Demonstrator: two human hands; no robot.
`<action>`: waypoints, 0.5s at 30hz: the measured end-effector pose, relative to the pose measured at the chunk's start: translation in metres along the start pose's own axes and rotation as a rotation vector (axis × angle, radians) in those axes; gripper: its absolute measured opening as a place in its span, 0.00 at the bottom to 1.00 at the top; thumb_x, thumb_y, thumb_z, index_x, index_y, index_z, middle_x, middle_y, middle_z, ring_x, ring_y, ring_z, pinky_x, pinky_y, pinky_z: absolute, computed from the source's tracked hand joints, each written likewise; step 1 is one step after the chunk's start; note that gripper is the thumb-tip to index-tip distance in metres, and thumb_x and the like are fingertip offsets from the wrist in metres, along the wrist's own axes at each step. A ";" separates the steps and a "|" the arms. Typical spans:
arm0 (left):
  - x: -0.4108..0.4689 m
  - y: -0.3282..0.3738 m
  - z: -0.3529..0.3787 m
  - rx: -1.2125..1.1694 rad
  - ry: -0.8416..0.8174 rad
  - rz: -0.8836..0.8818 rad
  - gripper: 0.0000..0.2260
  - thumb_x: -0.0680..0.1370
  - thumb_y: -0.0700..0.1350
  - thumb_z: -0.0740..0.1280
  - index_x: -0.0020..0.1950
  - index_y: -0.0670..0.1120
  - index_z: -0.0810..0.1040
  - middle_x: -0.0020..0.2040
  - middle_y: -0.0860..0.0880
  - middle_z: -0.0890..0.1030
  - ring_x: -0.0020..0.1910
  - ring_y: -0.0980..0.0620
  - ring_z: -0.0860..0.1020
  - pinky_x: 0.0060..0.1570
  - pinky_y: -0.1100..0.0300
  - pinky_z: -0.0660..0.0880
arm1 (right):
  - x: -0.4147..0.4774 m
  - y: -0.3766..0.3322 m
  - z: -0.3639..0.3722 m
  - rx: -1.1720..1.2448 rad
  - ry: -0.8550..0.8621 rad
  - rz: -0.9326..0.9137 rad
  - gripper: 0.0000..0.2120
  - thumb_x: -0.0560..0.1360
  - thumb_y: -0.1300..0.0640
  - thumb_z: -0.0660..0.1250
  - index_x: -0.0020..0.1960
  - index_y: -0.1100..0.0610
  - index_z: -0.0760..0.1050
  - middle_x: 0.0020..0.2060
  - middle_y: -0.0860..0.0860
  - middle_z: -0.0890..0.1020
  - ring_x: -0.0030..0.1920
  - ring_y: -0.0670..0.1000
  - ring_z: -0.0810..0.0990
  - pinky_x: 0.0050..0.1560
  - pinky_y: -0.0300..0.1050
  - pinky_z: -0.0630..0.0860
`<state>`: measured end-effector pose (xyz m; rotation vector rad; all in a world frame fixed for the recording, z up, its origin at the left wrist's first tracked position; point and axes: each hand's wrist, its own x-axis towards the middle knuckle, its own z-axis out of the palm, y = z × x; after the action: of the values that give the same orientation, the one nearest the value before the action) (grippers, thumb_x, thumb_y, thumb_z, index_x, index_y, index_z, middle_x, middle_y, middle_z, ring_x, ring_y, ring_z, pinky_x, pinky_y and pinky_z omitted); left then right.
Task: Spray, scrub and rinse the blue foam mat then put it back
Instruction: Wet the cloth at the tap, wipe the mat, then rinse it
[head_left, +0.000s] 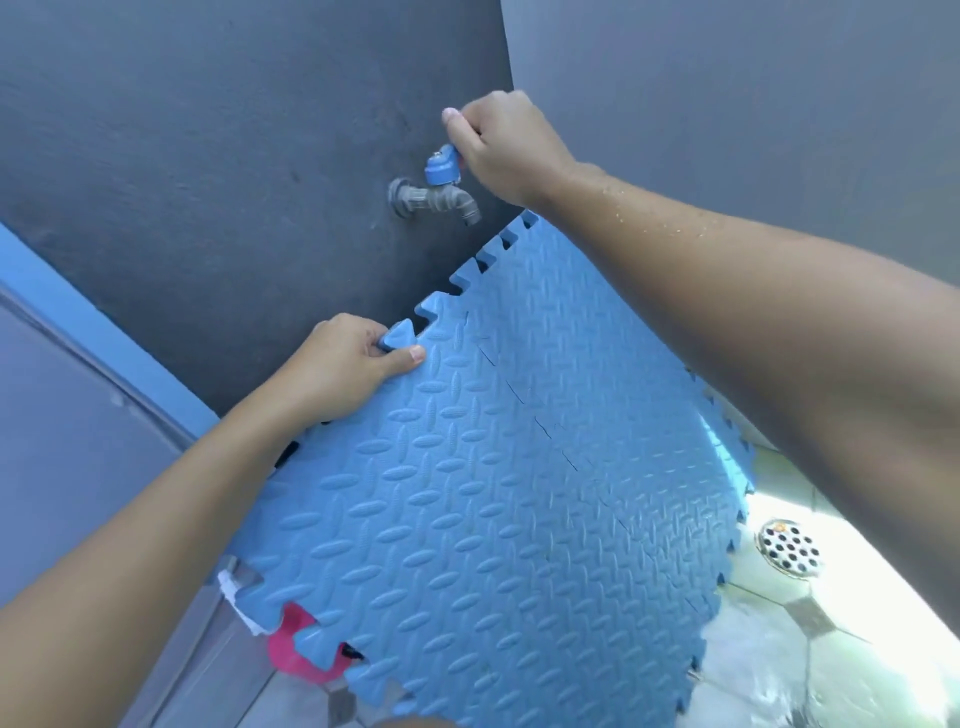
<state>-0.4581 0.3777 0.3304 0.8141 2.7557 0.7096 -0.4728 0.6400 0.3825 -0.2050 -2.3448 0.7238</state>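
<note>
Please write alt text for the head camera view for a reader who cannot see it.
A person's left hand holds a blue foam mat below a grey wall tap while the right hand grips its blue handle. No water runs; a floor drain sits at right.

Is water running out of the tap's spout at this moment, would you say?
No, the grey spout shows no stream beneath it, while the right hand grips the blue tap handle above the blue foam mat.
</note>
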 end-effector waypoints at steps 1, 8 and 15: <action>0.000 0.001 0.001 -0.004 0.000 -0.005 0.25 0.80 0.56 0.70 0.49 0.31 0.77 0.29 0.49 0.67 0.22 0.54 0.61 0.22 0.64 0.60 | -0.001 -0.002 -0.001 -0.004 0.027 0.011 0.26 0.79 0.45 0.53 0.35 0.65 0.72 0.28 0.60 0.73 0.29 0.54 0.68 0.37 0.54 0.73; 0.002 0.001 0.001 -0.020 -0.007 -0.005 0.21 0.81 0.56 0.69 0.48 0.36 0.82 0.25 0.53 0.67 0.19 0.57 0.61 0.20 0.66 0.61 | -0.024 0.004 -0.018 -0.095 0.129 0.007 0.22 0.78 0.47 0.55 0.30 0.59 0.65 0.25 0.53 0.66 0.30 0.55 0.65 0.33 0.49 0.65; 0.002 0.003 0.003 0.003 -0.010 -0.001 0.28 0.84 0.61 0.61 0.39 0.36 0.72 0.33 0.45 0.66 0.27 0.49 0.60 0.27 0.61 0.59 | -0.095 0.047 0.058 0.382 0.300 0.330 0.24 0.83 0.49 0.55 0.78 0.53 0.64 0.77 0.51 0.66 0.78 0.50 0.61 0.78 0.50 0.57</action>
<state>-0.4574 0.3820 0.3291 0.8140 2.7495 0.6991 -0.4394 0.6226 0.2676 -0.4996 -1.8669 1.1946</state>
